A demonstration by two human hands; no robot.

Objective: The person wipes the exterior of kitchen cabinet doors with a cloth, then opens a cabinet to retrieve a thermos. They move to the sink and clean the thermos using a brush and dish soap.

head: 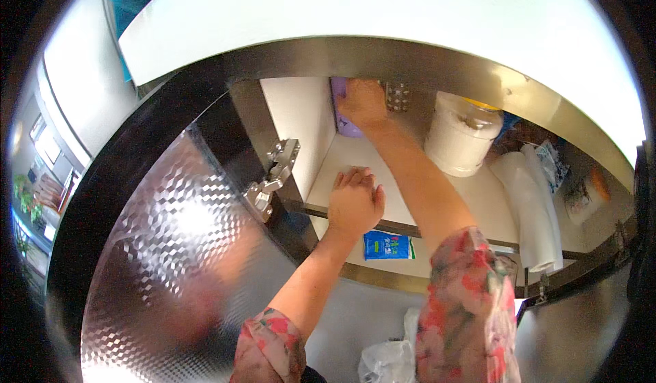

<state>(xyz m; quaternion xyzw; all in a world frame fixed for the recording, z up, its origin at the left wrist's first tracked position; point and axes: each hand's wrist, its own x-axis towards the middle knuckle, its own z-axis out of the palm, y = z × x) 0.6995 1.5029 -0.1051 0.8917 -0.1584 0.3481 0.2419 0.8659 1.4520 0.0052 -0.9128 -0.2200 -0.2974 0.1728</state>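
Observation:
My right hand (365, 101) reaches to the back left of a cabinet's upper shelf (353, 157), its fingers around a purple container (350, 129) beside the white side wall. Most of that container is hidden by the hand. Close to the shelf's front edge, my left hand (355, 201) hovers with bent fingers and nothing visible in it. A blue packet (388, 245) bearing writing lies on the lower shelf, just below the left hand. Right of my right forearm stands a clear plastic jar (461, 134) of white contents, with a patterned container (397, 96) behind it to the left.
Rolled clear plastic bags (528, 209) lean out over the shelf edge at the right. A patterned metallic cabinet door (179, 239) stands open at left, on a metal hinge (274, 175). Overhead runs a white countertop (359, 9). A translucent plastic bag (387, 362) lies below.

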